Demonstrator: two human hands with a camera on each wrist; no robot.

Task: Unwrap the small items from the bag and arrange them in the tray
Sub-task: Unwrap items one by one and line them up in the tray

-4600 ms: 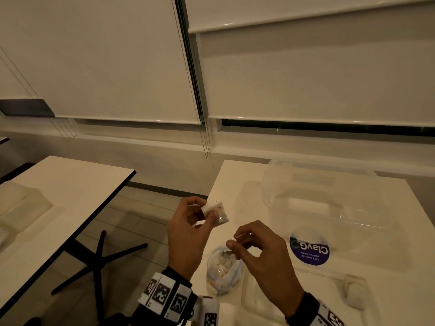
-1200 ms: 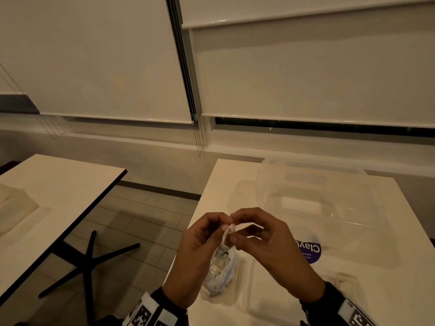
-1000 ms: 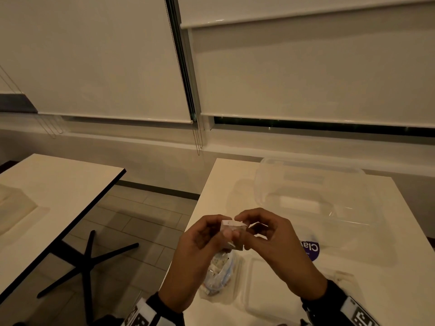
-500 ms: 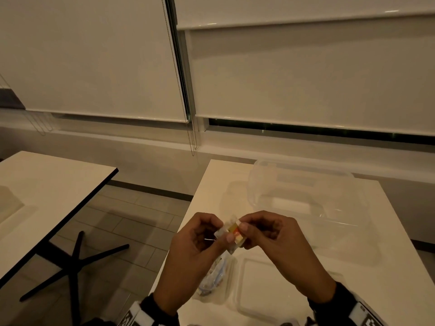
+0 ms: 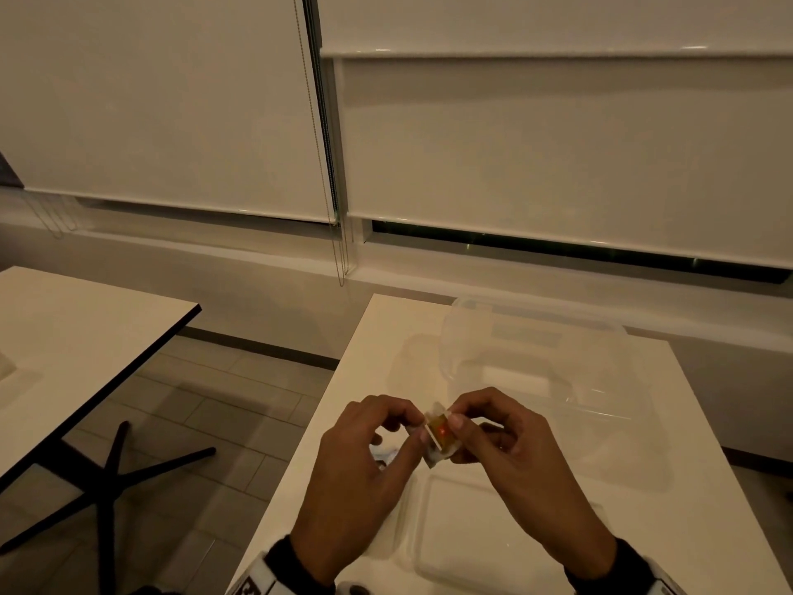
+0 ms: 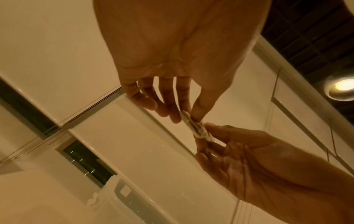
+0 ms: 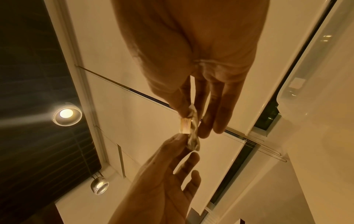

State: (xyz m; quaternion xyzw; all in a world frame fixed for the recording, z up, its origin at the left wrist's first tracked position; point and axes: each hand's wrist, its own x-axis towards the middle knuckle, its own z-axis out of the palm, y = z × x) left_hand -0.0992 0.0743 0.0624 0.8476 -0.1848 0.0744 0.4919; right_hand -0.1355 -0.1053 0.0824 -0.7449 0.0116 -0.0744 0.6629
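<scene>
Both hands were up over the near-left part of the white worktop [image 5: 669, 423], working on one small white-wrapped item [image 5: 441, 432] between them. The left hand [image 5: 356, 474] pinched one side of the crinkly wrapper between thumb and fingertips, and the right hand [image 5: 510, 461] pinched the other side the same way, so each grip was clamped on that wrapper, not loose.

Looked to me like the unwrapping step was about halfway: the paper was peeled open enough that an orange-yellow bit with a reddish spot showed through. The next move probably needed the two pinches to pull apart until the piece came free, then a short carry down to the shallow clear plastic tray [image 5: 450, 547] sitting at the near edge right under the hands. The risk I'd guess at was the little piece popping out and dropping.

The head view gave the layout: the tray below, a big clear plastic tub [image 5: 532, 350] toward the far edge, and just a sliver of the bag under the left hand. The wrist views lost all that but showed the pinch from underneath. From the right wrist you could see the pale block [image 7: 185, 126] poking out of the twisted wrapper.
</scene>
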